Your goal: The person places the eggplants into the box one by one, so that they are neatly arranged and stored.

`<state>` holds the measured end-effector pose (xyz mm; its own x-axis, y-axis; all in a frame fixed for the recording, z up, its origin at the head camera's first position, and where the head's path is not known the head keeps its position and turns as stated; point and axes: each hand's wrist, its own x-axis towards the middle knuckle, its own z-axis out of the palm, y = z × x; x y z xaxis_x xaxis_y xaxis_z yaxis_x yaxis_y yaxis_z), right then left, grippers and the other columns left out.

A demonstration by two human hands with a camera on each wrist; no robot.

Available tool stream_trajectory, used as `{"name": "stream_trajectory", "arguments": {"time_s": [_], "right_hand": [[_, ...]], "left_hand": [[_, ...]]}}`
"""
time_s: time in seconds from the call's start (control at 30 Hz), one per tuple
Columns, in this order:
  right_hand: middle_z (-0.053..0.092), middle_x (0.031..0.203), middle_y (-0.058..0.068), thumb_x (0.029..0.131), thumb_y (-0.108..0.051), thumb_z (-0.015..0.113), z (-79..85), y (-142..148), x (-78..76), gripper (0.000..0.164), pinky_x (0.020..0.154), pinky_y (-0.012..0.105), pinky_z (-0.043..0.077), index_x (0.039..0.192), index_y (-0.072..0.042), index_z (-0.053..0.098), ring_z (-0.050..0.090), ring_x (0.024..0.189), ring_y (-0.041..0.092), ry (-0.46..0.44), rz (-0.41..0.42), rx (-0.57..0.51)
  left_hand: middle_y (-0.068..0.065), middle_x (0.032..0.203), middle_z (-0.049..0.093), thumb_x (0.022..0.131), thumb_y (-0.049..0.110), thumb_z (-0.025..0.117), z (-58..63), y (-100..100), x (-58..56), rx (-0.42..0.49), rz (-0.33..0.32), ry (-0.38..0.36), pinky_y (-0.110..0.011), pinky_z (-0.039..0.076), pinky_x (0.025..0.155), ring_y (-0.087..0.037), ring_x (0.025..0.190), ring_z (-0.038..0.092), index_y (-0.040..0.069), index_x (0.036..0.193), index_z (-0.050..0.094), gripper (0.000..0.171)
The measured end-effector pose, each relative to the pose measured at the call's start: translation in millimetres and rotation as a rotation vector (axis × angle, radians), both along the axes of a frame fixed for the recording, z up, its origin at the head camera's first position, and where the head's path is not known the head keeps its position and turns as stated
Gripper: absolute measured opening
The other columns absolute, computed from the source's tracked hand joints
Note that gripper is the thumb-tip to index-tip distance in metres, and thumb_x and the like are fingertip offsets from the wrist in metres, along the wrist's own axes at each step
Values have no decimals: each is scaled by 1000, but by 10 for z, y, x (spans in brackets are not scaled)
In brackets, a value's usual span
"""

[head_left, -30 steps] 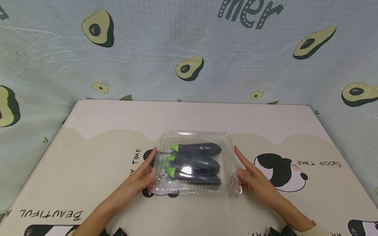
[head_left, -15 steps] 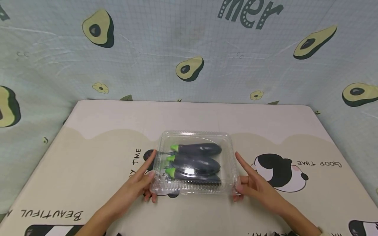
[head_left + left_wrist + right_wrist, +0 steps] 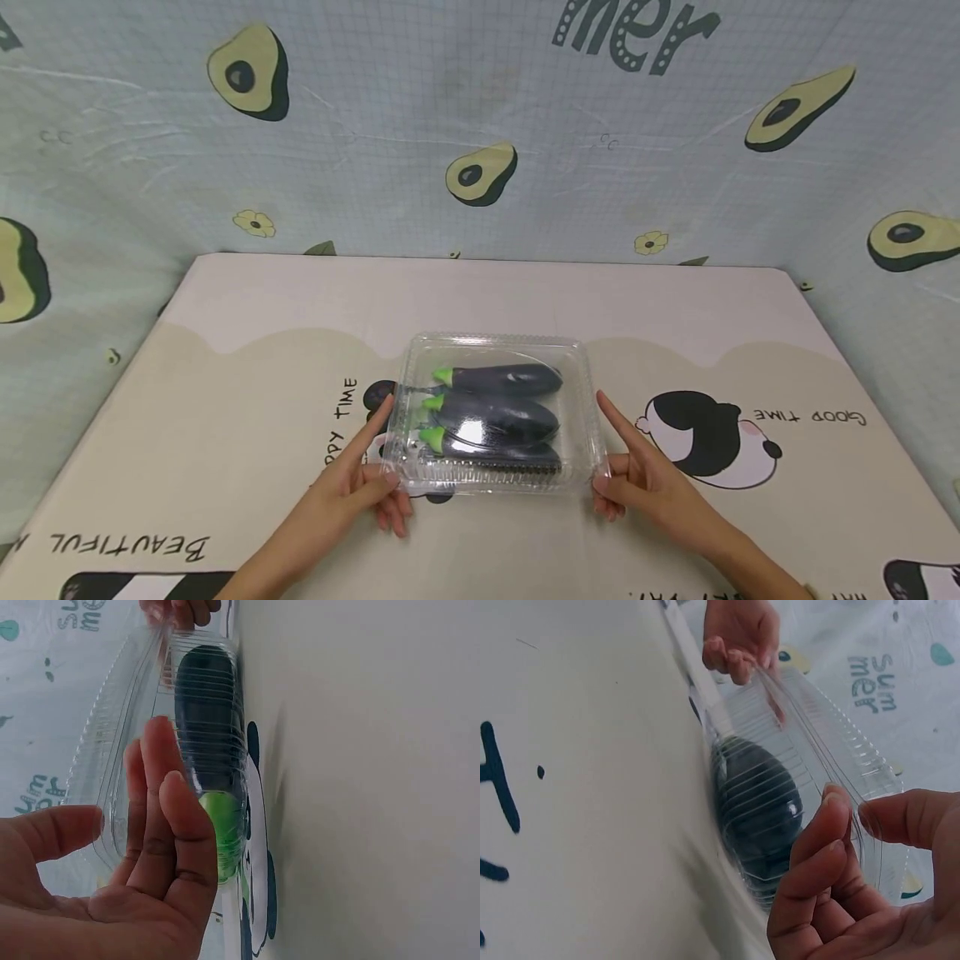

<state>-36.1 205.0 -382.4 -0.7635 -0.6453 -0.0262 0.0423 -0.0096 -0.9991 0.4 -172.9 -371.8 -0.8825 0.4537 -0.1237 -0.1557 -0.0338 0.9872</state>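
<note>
A clear plastic clamshell box [image 3: 577,417] sits closed on the table. Inside, side by side with green stem ends to the left, lie a far eggplant [image 3: 517,379], a middle one and a near one [image 3: 206,712]. My left hand [image 3: 348,487] is at the box's near left corner, thumb on the rim and fingers below it, index finger stretched along the side. At the near right corner, my right hand [image 3: 645,483] pinches the rim [image 3: 855,825] between thumb and fingers, its index finger pointing forward along that side.
The table [image 3: 262,417] wears a pale cloth printed with cartoon dogs and lettering. Behind and at both sides hangs a light sheet [image 3: 375,125] with avocado prints. The table's far edge runs well behind the box.
Both hands have slid back along the box's sides toward its near corners, and fingers now show below its front edge. The box and the eggplants have stayed put.
</note>
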Motion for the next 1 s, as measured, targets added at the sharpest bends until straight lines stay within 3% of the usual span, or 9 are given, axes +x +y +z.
{"name": "stream_trajectory", "arguments": {"time_s": [0.27, 0.53, 1.0], "right_hand": [[56, 69, 22, 95, 9, 48, -46, -25, 37, 82, 55, 33, 47, 155, -18, -2, 50, 56, 24, 20, -49, -11], [53, 66, 21, 94, 11, 45, -99, -56, 66, 82, 49, 35, 42, 155, -18, 0, 45, 53, 27, 39, -89, -53], [52, 67, 16, 92, 12, 45, -133, -90, 108, 81, 48, 39, 37, 155, -16, 3, 45, 57, 27, 15, -144, -88]], "left_hand": [[-17, 73, 63, 97, 0, 46, -28, 62, 35, 67, 76, -49, -37, 53, 62, -24, 59, 61, 27, 155, 3, 77], [-11, 68, 61, 96, -1, 42, -50, 106, 60, 82, 136, -129, -33, 51, 59, -17, 55, 54, 32, 154, 6, 75], [-8, 64, 57, 96, -2, 39, -75, 137, 67, 110, 161, -97, -29, 48, 53, -14, 52, 51, 29, 154, 7, 74]]}}
